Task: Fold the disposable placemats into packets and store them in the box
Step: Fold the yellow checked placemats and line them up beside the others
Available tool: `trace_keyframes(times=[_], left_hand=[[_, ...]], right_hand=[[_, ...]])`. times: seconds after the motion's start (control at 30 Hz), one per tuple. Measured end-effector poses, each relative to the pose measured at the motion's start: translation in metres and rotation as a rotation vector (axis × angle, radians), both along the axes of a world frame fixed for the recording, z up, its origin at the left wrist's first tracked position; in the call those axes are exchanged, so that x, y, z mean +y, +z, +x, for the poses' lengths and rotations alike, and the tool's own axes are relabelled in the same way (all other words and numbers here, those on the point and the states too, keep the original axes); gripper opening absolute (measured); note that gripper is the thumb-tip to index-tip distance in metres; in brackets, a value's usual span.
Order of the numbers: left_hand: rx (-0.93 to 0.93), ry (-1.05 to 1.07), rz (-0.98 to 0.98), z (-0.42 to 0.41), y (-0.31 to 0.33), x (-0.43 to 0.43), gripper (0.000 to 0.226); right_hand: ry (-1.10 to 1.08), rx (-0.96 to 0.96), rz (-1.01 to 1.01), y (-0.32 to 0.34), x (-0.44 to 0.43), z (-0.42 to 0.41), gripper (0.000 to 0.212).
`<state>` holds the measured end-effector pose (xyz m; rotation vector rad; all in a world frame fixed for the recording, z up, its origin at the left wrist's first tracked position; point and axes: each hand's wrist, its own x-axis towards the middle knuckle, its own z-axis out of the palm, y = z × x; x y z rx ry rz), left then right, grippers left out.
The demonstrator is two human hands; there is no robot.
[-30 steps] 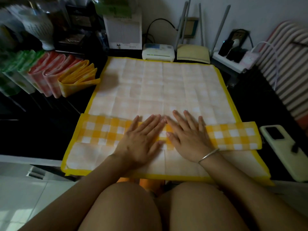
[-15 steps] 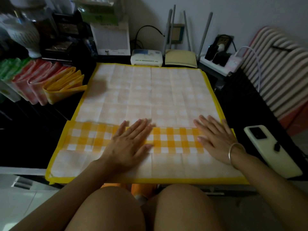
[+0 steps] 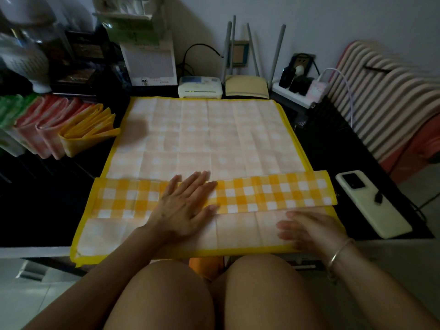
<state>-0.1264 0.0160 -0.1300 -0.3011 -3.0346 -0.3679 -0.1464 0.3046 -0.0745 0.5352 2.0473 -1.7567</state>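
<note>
A yellow-edged checked placemat [image 3: 204, 136] lies spread on the dark table, pale side up. A band of it [image 3: 273, 194] is folded over near me and shows bright yellow checks. My left hand [image 3: 183, 206] lies flat on the middle of that band, fingers straight. Near the front edge, at the right, my right hand [image 3: 307, 228] rests on the pale strip below the band, fingers relaxed and a little blurred. Folded packets [image 3: 62, 129] in yellow, pink and green stand in a row at the left.
A pale green phone [image 3: 371, 203] lies on the table at the right. A white router [image 3: 200, 90], a yellow box and a power strip [image 3: 297, 91] line the back edge. Clutter and a vase stand at back left. A striped cushion [image 3: 385, 96] lies to the right.
My right hand slid right along the folded band, then came back toward me onto the pale front strip. The left hand stayed pressed on the band's middle.
</note>
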Motion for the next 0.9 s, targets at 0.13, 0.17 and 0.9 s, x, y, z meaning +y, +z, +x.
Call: trace_keyframes(times=[0.13, 0.17, 0.9], left_hand=[[-0.004, 0.012, 0.042, -0.002, -0.002, -0.002, 0.074], [-0.003, 0.018, 0.059, -0.003, -0.002, -0.002, 0.074], [0.124, 0.091, 0.625, -0.004, 0.000, -0.004, 0.075]], right_hand=[[-0.115, -0.194, -0.337, 0.015, -0.007, 0.000, 0.022], [-0.139, -0.209, -0.381, 0.016, -0.010, 0.000, 0.024], [0.609, 0.949, 0.849, 0.090, -0.146, -0.005, 0.020]])
